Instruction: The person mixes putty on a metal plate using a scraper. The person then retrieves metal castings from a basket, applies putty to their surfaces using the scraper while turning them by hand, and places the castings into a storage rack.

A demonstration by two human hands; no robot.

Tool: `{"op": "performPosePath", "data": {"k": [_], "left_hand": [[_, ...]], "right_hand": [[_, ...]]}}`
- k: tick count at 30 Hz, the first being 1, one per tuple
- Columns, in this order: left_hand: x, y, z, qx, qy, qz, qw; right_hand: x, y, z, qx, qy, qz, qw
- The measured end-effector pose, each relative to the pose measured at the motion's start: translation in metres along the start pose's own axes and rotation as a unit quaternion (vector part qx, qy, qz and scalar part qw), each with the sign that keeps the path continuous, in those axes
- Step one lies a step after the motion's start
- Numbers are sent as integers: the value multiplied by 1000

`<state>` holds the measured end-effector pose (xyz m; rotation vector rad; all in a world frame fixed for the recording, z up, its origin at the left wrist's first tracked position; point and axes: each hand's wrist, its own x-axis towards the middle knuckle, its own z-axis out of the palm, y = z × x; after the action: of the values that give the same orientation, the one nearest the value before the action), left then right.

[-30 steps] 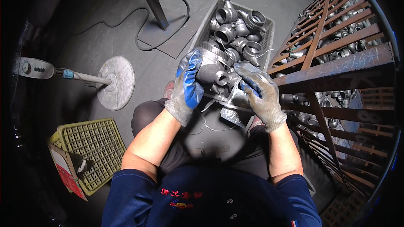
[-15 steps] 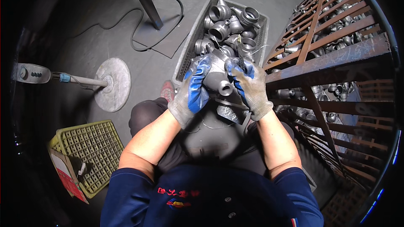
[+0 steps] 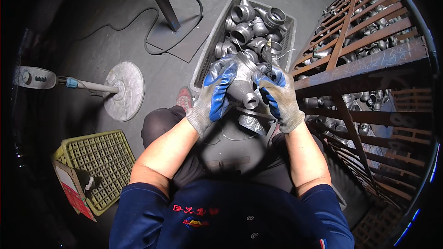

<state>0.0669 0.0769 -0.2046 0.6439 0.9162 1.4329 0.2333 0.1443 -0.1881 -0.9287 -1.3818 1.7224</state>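
Observation:
My left hand (image 3: 214,90), in a grey glove with a blue palm, grips a grey metal pipe fitting (image 3: 242,86) from its left side. The fitting has a threaded end pointing away from me and a small round outlet facing me. My right hand (image 3: 279,97), gloved alike, is closed around a dark narrow tool (image 3: 268,55) that stands up past the fingers; its kind is unclear. The right fingertips are close against the fitting's right side; whether they touch it is hard to tell. Below the hands is a metal piece with a shiny, scuffed face (image 3: 253,122).
Beyond my hands stands a grey plastic crate (image 3: 201,69) heaped with similar fittings. A rusty barred metal cage (image 3: 360,67) full of fittings is on the right. To the left are a round-based stand (image 3: 131,103), a yellow-green crate (image 3: 104,157) and a cable (image 3: 200,7).
The fitting has turned in my left hand, its threaded end showing more clearly and its small outlet lower. My right hand has shifted slightly right and down with the dark tool.

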Motion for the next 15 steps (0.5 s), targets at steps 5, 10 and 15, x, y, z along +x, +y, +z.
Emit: {"op": "performPosePath", "data": {"k": [5, 10, 15], "left_hand": [[1, 9, 0, -141, -28, -51, 988], [-2, 2, -6, 304, -53, 113, 944], [-2, 12, 9, -68, -5, -38, 997]], "right_hand": [[-5, -7, 6, -4, -16, -4, 1000], [-4, -5, 0, -11, -21, -5, 1000], [-4, -7, 1, -19, -29, 18, 999]]}}
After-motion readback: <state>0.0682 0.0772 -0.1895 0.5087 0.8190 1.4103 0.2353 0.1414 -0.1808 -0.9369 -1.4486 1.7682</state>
